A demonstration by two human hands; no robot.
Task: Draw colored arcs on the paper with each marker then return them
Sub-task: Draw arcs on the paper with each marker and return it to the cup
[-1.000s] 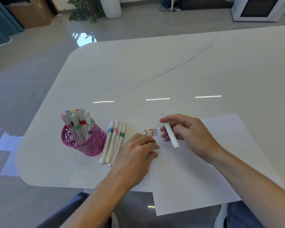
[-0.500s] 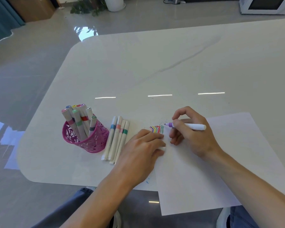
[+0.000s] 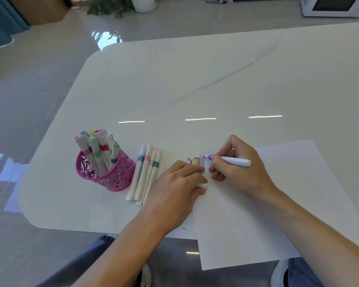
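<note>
While right hand (image 3: 244, 172) grips marker (image 3: 234, 161), left (image 3: 177, 184) holds cap (image 3: 203, 185)

Single view, head-worn, wide-angle: looks forward and steeply down across the white table (image 3: 195, 79) from its near edge, the far edge running off the right side. Close range; the paper (image 3: 278, 214) sits low right, the pen cup (image 3: 104, 175) low left, grey floor (image 3: 29, 90) filling the left and top margins.

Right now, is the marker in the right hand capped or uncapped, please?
Uncapped: the marker in the right hand shows a bare purple tip beside the arcs; what looks like its white cap peeks from the left hand.
</note>
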